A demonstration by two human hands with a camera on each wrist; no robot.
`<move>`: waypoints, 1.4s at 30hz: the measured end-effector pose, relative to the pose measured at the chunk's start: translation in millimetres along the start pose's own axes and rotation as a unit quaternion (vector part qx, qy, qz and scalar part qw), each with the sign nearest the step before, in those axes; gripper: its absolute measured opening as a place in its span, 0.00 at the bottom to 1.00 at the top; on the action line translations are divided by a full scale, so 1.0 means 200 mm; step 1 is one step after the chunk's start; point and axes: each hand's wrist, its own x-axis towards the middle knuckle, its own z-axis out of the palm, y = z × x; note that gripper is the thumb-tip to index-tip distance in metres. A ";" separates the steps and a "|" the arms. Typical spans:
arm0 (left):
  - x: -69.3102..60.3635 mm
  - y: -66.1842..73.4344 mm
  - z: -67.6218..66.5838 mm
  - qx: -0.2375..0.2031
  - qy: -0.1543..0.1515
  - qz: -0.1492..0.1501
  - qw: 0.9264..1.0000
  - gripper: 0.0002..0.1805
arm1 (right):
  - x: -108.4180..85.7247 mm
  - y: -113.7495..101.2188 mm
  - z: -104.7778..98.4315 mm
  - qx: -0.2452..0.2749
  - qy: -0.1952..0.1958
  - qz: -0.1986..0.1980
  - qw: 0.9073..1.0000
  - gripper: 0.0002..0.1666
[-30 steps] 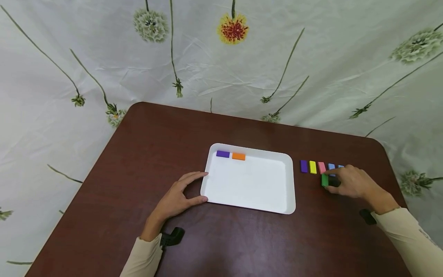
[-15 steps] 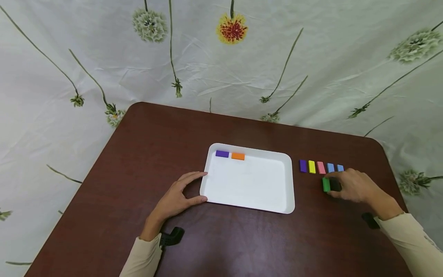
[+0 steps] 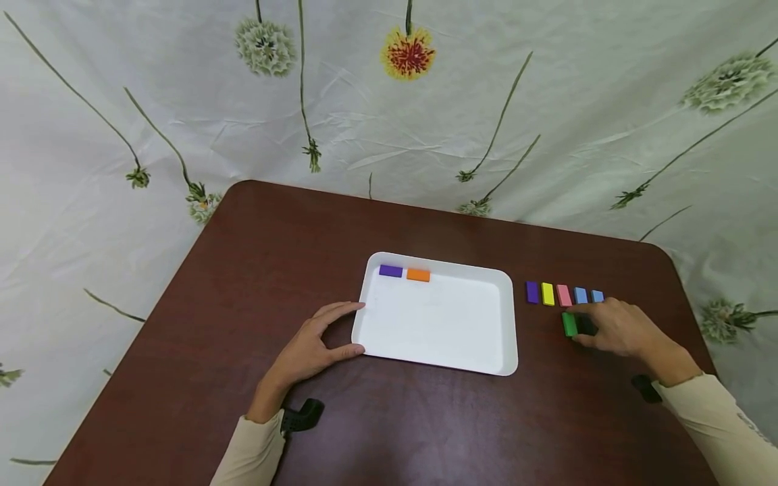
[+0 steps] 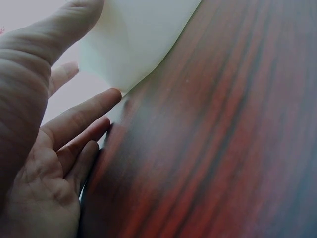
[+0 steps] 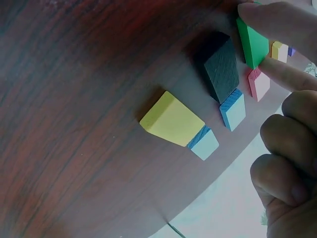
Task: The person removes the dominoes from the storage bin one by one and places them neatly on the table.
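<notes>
My right hand (image 3: 620,327) pinches a green block (image 3: 569,324) between thumb and index finger, low at the table, just on the near side of a pink block (image 3: 564,295). In the right wrist view the green block (image 5: 253,42) stands beside a black block (image 5: 217,67). My left hand (image 3: 313,344) lies at the left end of a white tray (image 3: 510,324), its thumb and fingers spread and touching the rim. Inside the tray, a purple block (image 3: 391,271) and an orange block (image 3: 418,275) lie in line along the far wall.
Right of the tray, a row holds a purple block (image 3: 531,292), a yellow block (image 3: 548,293), the pink one and two blue blocks (image 3: 580,295). Another yellow block (image 5: 173,119) shows in the right wrist view. A flowered cloth (image 3: 365,101) hangs beyond the brown table (image 3: 292,229).
The right hand has drawn the green block slightly toward the near side, away from the row, then a little left. My left hand and the tray have stayed in place.
</notes>
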 end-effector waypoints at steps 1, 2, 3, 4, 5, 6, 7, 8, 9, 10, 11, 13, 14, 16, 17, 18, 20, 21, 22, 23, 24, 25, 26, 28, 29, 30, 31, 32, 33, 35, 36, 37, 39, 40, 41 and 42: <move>0.00 0.00 0.00 -0.001 0.000 -0.002 1.000 0.38 | 0.00 0.00 0.00 -0.001 0.001 0.000 1.000 0.34; 0.00 0.00 0.00 -0.001 -0.001 -0.003 1.000 0.38 | 0.00 0.00 0.00 -0.001 0.001 0.000 1.000 0.34; 0.00 0.00 0.00 -0.001 -0.001 -0.004 1.000 0.39 | 0.00 0.00 0.00 -0.001 0.002 -0.001 1.000 0.34; 0.00 0.01 0.00 -0.002 -0.001 -0.004 1.000 0.39 | 0.00 0.00 0.00 0.000 0.004 -0.003 1.000 0.34; 0.00 0.01 0.00 -0.001 -0.001 -0.005 1.000 0.39 | -0.01 0.00 0.00 0.000 0.004 -0.003 1.000 0.33; 0.00 0.01 0.00 -0.002 -0.001 -0.005 1.000 0.39 | -0.01 0.00 0.00 0.000 0.005 -0.004 1.000 0.33; 0.00 0.01 0.00 -0.002 -0.001 -0.005 1.000 0.39 | -0.01 0.00 -0.01 0.001 0.005 -0.004 1.000 0.33; 0.00 0.01 0.00 -0.001 -0.001 -0.004 1.000 0.39 | 0.00 0.00 -0.01 0.001 0.006 -0.004 1.000 0.33; 0.00 0.01 0.00 -0.001 -0.001 -0.003 1.000 0.39 | 0.00 0.00 -0.01 0.002 0.006 -0.003 1.000 0.33; 0.00 0.01 0.00 0.000 -0.001 -0.002 1.000 0.39 | 0.00 0.00 0.00 0.002 0.005 -0.002 1.000 0.33; 0.00 0.01 0.00 0.000 -0.002 -0.002 1.000 0.39 | 0.00 0.00 0.00 0.003 0.005 0.000 1.000 0.33; 0.00 0.01 0.00 0.001 -0.002 -0.001 1.000 0.39 | 0.00 0.00 0.00 0.004 0.004 0.002 1.000 0.34; 0.00 0.01 0.00 0.002 -0.002 -0.002 1.000 0.39 | 0.00 0.00 0.00 0.005 0.004 0.003 1.000 0.34; 0.00 0.01 0.00 0.001 -0.003 -0.004 1.000 0.39 | -0.01 0.00 -0.01 0.004 0.006 0.002 1.000 0.35; 0.00 0.01 0.00 0.001 -0.003 -0.004 1.000 0.39 | 0.00 0.00 -0.01 0.004 0.009 0.001 1.000 0.35; 0.00 0.01 0.00 0.002 -0.003 -0.005 1.000 0.39 | 0.00 0.00 -0.02 0.003 0.013 -0.002 1.000 0.35; 0.00 0.01 0.00 0.003 -0.002 -0.006 1.000 0.39 | 0.00 -0.01 -0.03 0.000 0.026 -0.010 1.000 0.33; 0.00 0.01 0.00 0.003 -0.002 -0.005 1.000 0.39 | 0.00 -0.01 -0.05 -0.002 0.035 -0.016 0.999 0.31; 0.00 0.01 0.00 0.004 -0.002 -0.005 1.000 0.39 | 0.01 -0.02 -0.06 -0.003 0.043 -0.021 0.999 0.30; 0.00 0.01 0.00 0.004 -0.001 -0.004 1.000 0.39 | 0.01 -0.03 -0.07 -0.003 0.052 -0.027 0.998 0.28; 0.00 0.01 0.00 0.004 -0.001 -0.003 1.000 0.39 | 0.02 -0.03 -0.08 -0.003 0.060 -0.033 0.998 0.26; 0.00 0.01 0.00 0.004 0.000 -0.002 1.000 0.39 | 0.03 -0.04 -0.09 -0.004 0.069 -0.039 0.997 0.24; 0.00 0.01 0.00 0.004 0.000 -0.001 1.000 0.39 | 0.04 -0.04 -0.10 -0.003 0.077 -0.045 0.996 0.23; 0.00 0.01 0.00 0.003 0.000 0.000 1.000 0.39 | 0.06 -0.06 -0.12 -0.004 0.094 -0.060 0.994 0.21; 0.00 0.01 0.00 0.002 -0.001 0.000 1.000 0.39 | 0.07 -0.06 -0.13 -0.005 0.104 -0.071 0.992 0.20; 0.00 0.00 0.01 0.002 0.000 0.001 1.000 0.39 | 0.08 -0.07 -0.13 -0.005 0.114 -0.080 0.990 0.20; 0.00 0.00 0.01 0.003 0.000 0.001 1.000 0.39 | 0.09 -0.08 -0.14 -0.005 0.122 -0.088 0.989 0.19; 0.00 0.00 0.01 0.003 0.000 0.003 1.000 0.39 | 0.10 -0.09 -0.14 -0.003 0.131 -0.097 0.987 0.20; 0.00 0.00 0.01 0.004 0.000 0.004 1.000 0.39 | 0.11 -0.10 -0.14 -0.002 0.142 -0.107 0.984 0.20; 0.00 0.00 0.01 0.004 0.000 0.006 1.000 0.39 | 0.13 -0.12 -0.15 0.005 0.162 -0.126 0.979 0.20; 0.00 0.00 0.01 0.003 0.000 0.008 1.000 0.39 | 0.15 -0.14 -0.15 0.007 0.174 -0.136 0.975 0.20; 0.00 0.00 0.01 0.003 0.001 0.009 1.000 0.39 | 0.16 -0.15 -0.15 0.008 0.185 -0.147 0.972 0.21; 0.00 0.00 0.01 0.000 0.000 0.007 1.000 0.39 | 0.20 -0.19 -0.16 0.007 0.207 -0.170 0.963 0.21; 0.00 0.00 0.01 -0.001 0.000 0.007 1.000 0.39 | 0.22 -0.21 -0.16 0.007 0.214 -0.180 0.960 0.21; 0.00 0.00 0.01 -0.002 0.000 0.006 1.000 0.39 | 0.24 -0.23 -0.17 0.007 0.218 -0.189 0.958 0.21; 0.00 0.00 0.00 -0.003 0.001 0.006 1.000 0.39 | 0.26 -0.25 -0.18 0.008 0.220 -0.196 0.956 0.21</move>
